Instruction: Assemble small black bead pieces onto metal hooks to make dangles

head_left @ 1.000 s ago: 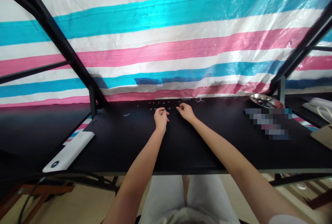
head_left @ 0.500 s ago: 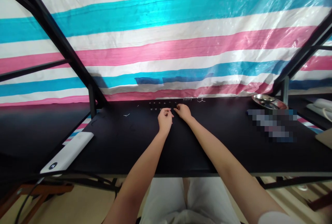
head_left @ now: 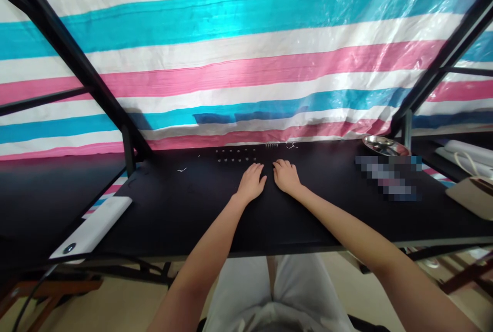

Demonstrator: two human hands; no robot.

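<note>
My left hand [head_left: 251, 183] lies palm down on the black table [head_left: 185, 214], fingers stretched out and nothing in it. Just beyond its fingertips, several small grey round pieces [head_left: 231, 159] form two rows; their exact kind is too small to tell. To the right, my right hand [head_left: 287, 176] also rests flat with its fingers extended, holding nothing. Past it, near the table's back edge, stand several small metallic pieces [head_left: 271, 145] in a short row. A thin white curled strand [head_left: 291, 145] lies beside them.
A round metal dish [head_left: 386, 145] sits at the back right, with a blurred-out item [head_left: 389, 178] in front. The white power strip [head_left: 92, 227] lies along the left edge, its cable trailing down. Black frame posts [head_left: 129, 150] rise at both sides. A beige bag [head_left: 472, 196] is far right.
Both hands have drawn back from the small round pieces and moved apart. Their fingers have gone from curled to flat on the table. The view has shifted slightly.
</note>
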